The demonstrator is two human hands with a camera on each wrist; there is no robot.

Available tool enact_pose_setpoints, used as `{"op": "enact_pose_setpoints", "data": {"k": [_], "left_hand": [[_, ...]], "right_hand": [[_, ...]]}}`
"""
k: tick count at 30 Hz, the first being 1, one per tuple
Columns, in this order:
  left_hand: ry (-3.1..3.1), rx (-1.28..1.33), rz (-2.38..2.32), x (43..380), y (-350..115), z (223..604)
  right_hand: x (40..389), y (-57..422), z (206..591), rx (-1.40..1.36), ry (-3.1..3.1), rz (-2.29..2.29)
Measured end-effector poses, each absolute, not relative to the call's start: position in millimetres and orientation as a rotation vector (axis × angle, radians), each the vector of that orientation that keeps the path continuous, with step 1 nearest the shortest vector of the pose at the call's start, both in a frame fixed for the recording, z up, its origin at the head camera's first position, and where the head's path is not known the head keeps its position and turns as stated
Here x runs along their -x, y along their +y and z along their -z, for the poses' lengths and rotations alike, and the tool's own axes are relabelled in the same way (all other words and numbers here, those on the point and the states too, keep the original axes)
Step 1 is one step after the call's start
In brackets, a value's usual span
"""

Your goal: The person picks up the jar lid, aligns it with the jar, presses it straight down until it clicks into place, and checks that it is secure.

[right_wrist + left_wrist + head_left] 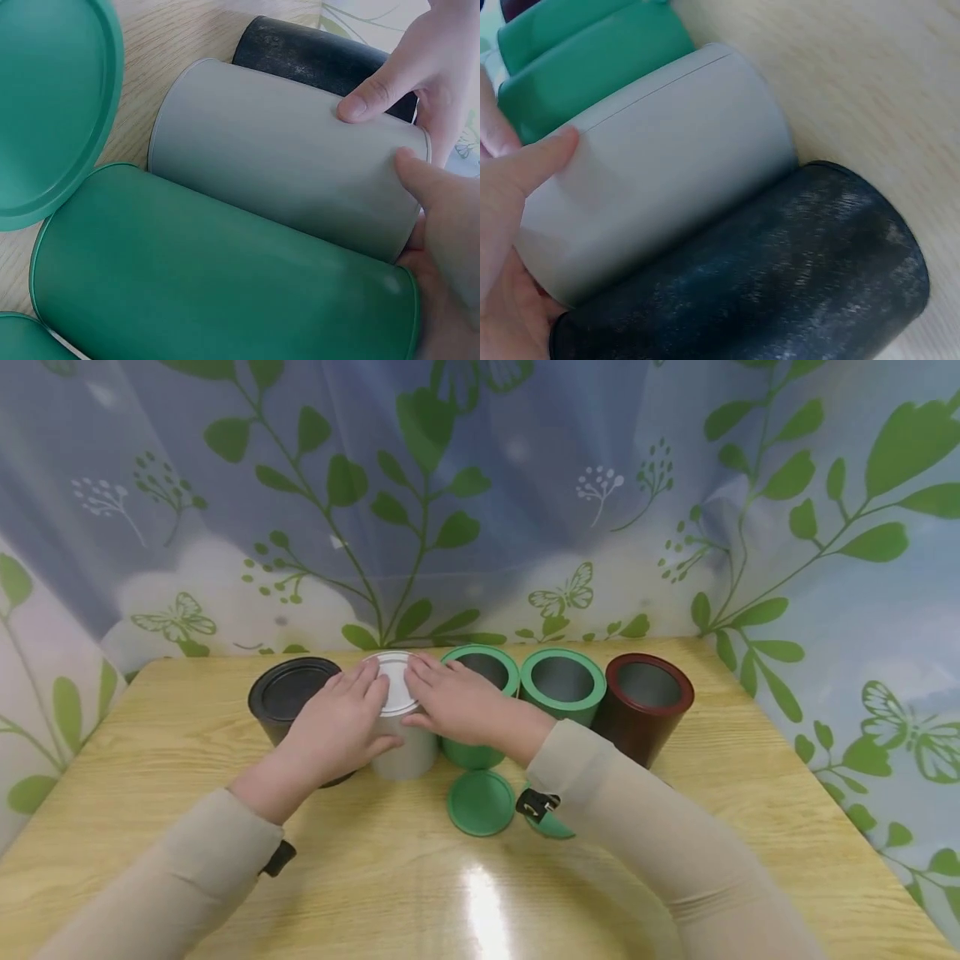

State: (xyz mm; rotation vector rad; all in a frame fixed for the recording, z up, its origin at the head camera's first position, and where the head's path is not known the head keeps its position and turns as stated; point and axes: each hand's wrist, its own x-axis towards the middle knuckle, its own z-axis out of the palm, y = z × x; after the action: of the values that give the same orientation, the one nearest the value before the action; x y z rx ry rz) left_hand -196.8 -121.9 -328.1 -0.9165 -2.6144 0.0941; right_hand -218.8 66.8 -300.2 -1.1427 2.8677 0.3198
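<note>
Both hands are on a light grey canister (405, 758) with a white lid (396, 683) on its top. My left hand (339, 725) lays its fingers, nearly straight, over the lid's left side. Its thumb touches the wall of the canister (667, 165), as the left wrist view shows. From the right, my right hand (461, 703) rests its fingers on the lid's other side, its thumb (409, 165) against the wall near the rim. Directly left of it stands a black canister (288, 691) with a black top. An uncovered green canister (472, 753) stands close on the right, partly hidden by my right hand.
Another uncovered green canister (562, 702) and an uncovered dark red canister (643, 727) continue the row rightward. On the wooden table (375, 877) lie a green lid (482, 803) and a second green piece (553, 827), mostly behind my right sleeve. A leaf-patterned curtain (517, 510) hangs behind.
</note>
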Motion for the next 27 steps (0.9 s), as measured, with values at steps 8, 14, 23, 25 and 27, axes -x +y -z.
{"op": "enact_pose_setpoints", "data": {"k": [8, 14, 23, 25, 27], "left_hand": [[-2.466, 0.767, -0.150, 184, -119, 333], [-2.448, 0.778, -0.192, 185, -119, 333], [-2.481, 0.789, -0.220, 185, -118, 332], [-2.521, 0.779, -0.189, 184, -119, 331], [-2.571, 0.775, -0.155, 182, -120, 330]], "right_hand": [[217, 65, 302, 1.113, 2.882, -0.289], [214, 64, 303, 1.101, 2.903, -0.334], [213, 64, 305, 1.123, 2.915, -0.390], [214, 65, 304, 1.116, 2.910, -0.378], [215, 65, 303, 1.112, 2.903, -0.359]]}}
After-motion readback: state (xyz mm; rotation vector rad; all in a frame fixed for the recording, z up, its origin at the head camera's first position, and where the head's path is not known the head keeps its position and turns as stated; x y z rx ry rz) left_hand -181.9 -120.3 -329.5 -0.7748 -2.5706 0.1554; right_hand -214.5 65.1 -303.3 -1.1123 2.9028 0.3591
